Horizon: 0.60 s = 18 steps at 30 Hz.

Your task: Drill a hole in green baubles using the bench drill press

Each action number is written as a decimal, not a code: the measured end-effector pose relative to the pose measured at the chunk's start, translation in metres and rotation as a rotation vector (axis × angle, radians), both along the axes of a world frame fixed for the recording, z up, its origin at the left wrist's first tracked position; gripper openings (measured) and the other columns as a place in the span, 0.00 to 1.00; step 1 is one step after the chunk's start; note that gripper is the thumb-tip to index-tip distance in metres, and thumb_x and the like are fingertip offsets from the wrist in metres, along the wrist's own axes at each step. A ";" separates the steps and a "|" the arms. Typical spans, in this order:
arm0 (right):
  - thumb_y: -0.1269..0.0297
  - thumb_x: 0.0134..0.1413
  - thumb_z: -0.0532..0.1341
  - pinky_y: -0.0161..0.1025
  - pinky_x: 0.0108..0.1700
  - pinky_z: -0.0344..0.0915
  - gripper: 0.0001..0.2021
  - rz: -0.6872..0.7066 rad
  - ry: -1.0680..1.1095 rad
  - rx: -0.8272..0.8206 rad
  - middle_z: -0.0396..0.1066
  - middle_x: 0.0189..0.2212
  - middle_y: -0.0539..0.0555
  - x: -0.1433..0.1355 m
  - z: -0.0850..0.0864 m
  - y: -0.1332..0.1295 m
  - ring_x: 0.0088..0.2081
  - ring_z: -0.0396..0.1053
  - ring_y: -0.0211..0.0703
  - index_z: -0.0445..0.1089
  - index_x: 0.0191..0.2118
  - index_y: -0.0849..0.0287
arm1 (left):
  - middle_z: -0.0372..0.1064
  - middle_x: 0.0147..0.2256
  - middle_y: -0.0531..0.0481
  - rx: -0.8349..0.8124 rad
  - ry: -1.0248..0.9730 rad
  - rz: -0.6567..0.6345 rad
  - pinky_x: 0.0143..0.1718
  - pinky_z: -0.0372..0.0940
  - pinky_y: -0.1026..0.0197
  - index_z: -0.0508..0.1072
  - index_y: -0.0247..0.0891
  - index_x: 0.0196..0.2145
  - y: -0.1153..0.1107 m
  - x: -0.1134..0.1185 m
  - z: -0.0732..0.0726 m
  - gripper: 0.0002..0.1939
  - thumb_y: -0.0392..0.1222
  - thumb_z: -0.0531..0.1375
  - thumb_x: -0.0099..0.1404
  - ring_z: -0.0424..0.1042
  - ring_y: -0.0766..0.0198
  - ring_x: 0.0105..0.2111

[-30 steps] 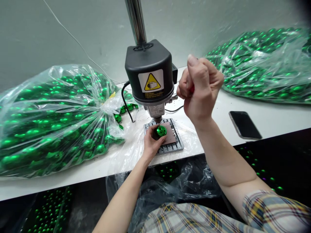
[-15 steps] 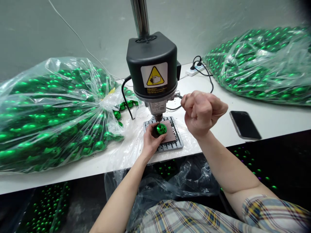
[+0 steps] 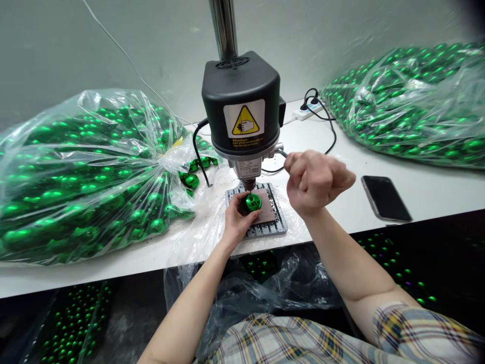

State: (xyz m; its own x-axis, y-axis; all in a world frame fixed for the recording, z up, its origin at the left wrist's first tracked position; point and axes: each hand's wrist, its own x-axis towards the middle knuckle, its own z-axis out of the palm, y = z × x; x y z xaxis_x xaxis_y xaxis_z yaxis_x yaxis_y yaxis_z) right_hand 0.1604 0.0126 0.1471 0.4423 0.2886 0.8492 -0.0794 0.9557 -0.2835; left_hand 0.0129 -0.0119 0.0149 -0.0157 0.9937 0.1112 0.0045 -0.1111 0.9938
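Observation:
Under the chuck of a black bench drill press (image 3: pixel 242 108), a shiny green ball (image 3: pixel 253 202) rests on a pinkish pad (image 3: pixel 268 212) over the slotted metal base (image 3: pixel 282 226). My left hand (image 3: pixel 239 217) grips the ball from its left side, thumb in front and fingers behind. The drill bit (image 3: pixel 250 192) reaches down to the top of the ball; whether it is inside cannot be made out. My right hand (image 3: pixel 316 179) is closed in a fist around the end of the drill press's feed lever (image 3: pixel 282 151), right of the machine. Dark specks lie on the base.
Clear plastic bags of green balls stand at left (image 3: pixel 87 187) and right (image 3: pixel 417 111). Several loose balls (image 3: pixel 191 180) lie by the left bag's neck. A phone (image 3: pixel 386 198) and a power strip (image 3: pixel 307 108) sit on the white table (image 3: pixel 348 156). Plastic film (image 3: pixel 265 288) hangs below the edge.
My right hand has come down very slightly on the lever. The left hand still holds the ball in place under the drill. The whole view has shifted a little.

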 end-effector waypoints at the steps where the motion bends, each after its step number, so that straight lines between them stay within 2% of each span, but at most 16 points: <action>1: 0.65 0.62 0.60 0.37 0.19 0.45 0.26 -0.002 0.038 -0.058 0.44 0.13 0.44 -0.002 0.010 0.001 0.14 0.45 0.29 0.45 0.18 0.59 | 0.74 0.48 0.45 0.002 0.001 -0.004 0.58 0.65 0.50 0.73 0.41 0.49 0.000 0.000 0.000 0.30 0.38 0.77 0.50 0.73 0.53 0.51; 4: 0.60 0.63 0.63 0.37 0.18 0.45 0.27 0.009 0.087 -0.190 0.49 0.12 0.44 -0.007 0.040 0.005 0.15 0.46 0.29 0.50 0.17 0.58 | 0.74 0.47 0.46 0.012 0.028 0.002 0.56 0.66 0.51 0.73 0.41 0.49 0.001 0.001 0.000 0.28 0.39 0.76 0.51 0.74 0.54 0.50; 7: 0.54 0.62 0.65 0.36 0.17 0.45 0.27 0.021 0.067 -0.291 0.49 0.13 0.43 -0.008 0.062 0.012 0.14 0.46 0.29 0.52 0.18 0.56 | 0.75 0.46 0.46 0.032 0.047 0.003 0.56 0.66 0.50 0.73 0.41 0.49 0.002 0.001 0.002 0.28 0.39 0.76 0.52 0.74 0.53 0.49; 10: 0.48 0.63 0.62 0.36 0.16 0.44 0.29 0.035 0.036 -0.380 0.45 0.13 0.43 -0.006 0.071 0.019 0.14 0.45 0.29 0.49 0.19 0.55 | 0.74 0.46 0.46 0.101 0.161 0.070 0.56 0.65 0.50 0.74 0.42 0.48 -0.011 -0.003 0.013 0.24 0.40 0.75 0.54 0.73 0.51 0.49; 12: 0.47 0.64 0.60 0.36 0.16 0.43 0.29 0.033 0.013 -0.404 0.45 0.13 0.43 -0.004 0.073 0.021 0.14 0.45 0.30 0.48 0.19 0.54 | 0.74 0.46 0.45 0.157 0.303 0.094 0.57 0.64 0.48 0.75 0.43 0.46 -0.033 -0.009 0.025 0.20 0.42 0.74 0.56 0.72 0.49 0.50; 14: 0.48 0.64 0.61 0.36 0.16 0.44 0.28 0.039 -0.006 -0.416 0.46 0.13 0.44 -0.002 0.072 0.022 0.15 0.46 0.31 0.48 0.19 0.54 | 0.74 0.45 0.44 0.161 0.480 -0.047 0.55 0.65 0.47 0.76 0.43 0.45 -0.062 -0.019 0.040 0.18 0.45 0.73 0.58 0.71 0.47 0.50; 16: 0.51 0.62 0.62 0.37 0.16 0.44 0.27 0.063 -0.004 -0.420 0.48 0.13 0.44 -0.001 0.071 0.022 0.15 0.47 0.31 0.50 0.19 0.55 | 0.74 0.45 0.45 0.115 0.657 -0.309 0.50 0.68 0.48 0.76 0.44 0.46 -0.088 -0.032 0.052 0.19 0.49 0.73 0.58 0.71 0.48 0.48; 17: 0.53 0.61 0.64 0.37 0.15 0.44 0.26 0.083 0.009 -0.411 0.48 0.13 0.44 -0.001 0.071 0.022 0.15 0.47 0.31 0.51 0.19 0.55 | 0.75 0.45 0.45 0.103 0.714 -0.402 0.49 0.69 0.49 0.76 0.45 0.47 -0.095 -0.039 0.056 0.20 0.51 0.72 0.59 0.72 0.48 0.48; 18: 0.54 0.60 0.65 0.37 0.15 0.44 0.26 0.105 0.027 -0.393 0.48 0.13 0.44 -0.001 0.070 0.022 0.14 0.47 0.31 0.52 0.18 0.55 | 0.75 0.47 0.45 0.106 0.744 -0.432 0.49 0.69 0.50 0.75 0.45 0.49 -0.096 -0.047 0.059 0.20 0.52 0.70 0.62 0.72 0.49 0.48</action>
